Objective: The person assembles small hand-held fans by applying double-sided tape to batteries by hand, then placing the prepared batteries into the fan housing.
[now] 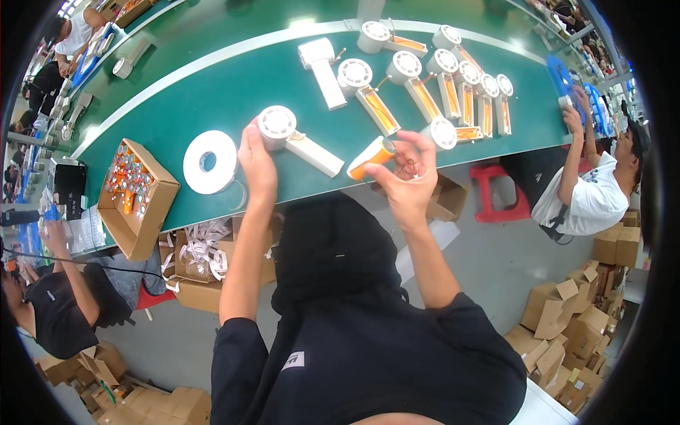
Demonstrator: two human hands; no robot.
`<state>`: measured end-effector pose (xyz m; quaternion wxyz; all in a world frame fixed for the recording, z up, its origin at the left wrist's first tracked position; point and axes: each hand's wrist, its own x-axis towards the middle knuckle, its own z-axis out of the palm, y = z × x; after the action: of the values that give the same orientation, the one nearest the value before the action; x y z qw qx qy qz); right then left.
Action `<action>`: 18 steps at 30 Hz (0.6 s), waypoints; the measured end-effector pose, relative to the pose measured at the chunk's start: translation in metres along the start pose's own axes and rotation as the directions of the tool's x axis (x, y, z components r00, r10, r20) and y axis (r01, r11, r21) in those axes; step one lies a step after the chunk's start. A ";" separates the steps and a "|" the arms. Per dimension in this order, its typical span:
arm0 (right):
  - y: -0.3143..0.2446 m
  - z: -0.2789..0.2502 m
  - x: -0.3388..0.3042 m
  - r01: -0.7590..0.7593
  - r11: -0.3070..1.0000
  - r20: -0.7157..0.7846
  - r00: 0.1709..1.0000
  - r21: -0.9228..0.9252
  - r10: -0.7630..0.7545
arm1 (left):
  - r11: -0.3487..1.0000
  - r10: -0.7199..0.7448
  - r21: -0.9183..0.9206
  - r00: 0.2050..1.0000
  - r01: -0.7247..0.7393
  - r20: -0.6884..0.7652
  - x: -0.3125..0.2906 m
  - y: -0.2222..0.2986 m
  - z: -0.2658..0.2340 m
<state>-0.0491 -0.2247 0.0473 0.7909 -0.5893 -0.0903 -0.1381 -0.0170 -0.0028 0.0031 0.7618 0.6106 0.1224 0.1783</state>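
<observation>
My left hand (258,167) grips a white handheld fan body (276,122) by its round, vented head. Its handle (315,154) points right along the green tabletop, with a thin wire near the joint. In my right hand (411,176) an orange cylindrical battery (367,157) is pinched between thumb and fingers, tilted, with a white patch on its side. Thin wires show by the right fingers. A white vented round fan head (443,133) lies just beyond those fingers. Left of my left hand lies a wide roll of white tape (193,167).
Several white fan bodies (406,69) with orange inside their handles stand at the back right. An open box (157,205) of orange batteries sits at the left table edge. Below is a box (195,294) of white strips. Co-workers sit on both sides; a red stool (496,202) stands right.
</observation>
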 end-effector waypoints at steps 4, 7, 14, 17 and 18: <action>0.008 -0.004 0.000 -0.096 0.990 -0.011 0.995 0.100 0.098 | 0.964 0.139 0.228 0.990 -0.135 0.001 -0.002 -0.005 -0.002; 0.001 0.005 0.006 -0.179 0.961 -0.037 0.981 0.210 0.191 | 0.898 0.290 0.305 0.948 -0.318 0.132 -0.012 0.000 0.002; 0.004 0.014 0.024 -0.054 0.997 0.186 0.981 -0.054 0.064 | 0.716 0.428 0.498 0.871 -0.489 0.239 -0.010 0.005 0.008; 0.002 0.018 0.030 -0.011 0.983 0.304 0.950 -0.186 0.068 | 0.765 0.431 0.434 0.878 -0.477 0.206 -0.010 0.004 0.006; 0.003 0.021 0.032 0.055 0.970 0.347 0.937 -0.239 0.032 | 0.770 0.423 0.435 0.884 -0.466 0.198 -0.011 0.005 0.007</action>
<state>-0.0174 -0.2074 0.0601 0.6828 -0.6968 -0.2146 -0.0465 -0.0248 -0.0133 0.0093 0.5311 0.7955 -0.0199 0.2910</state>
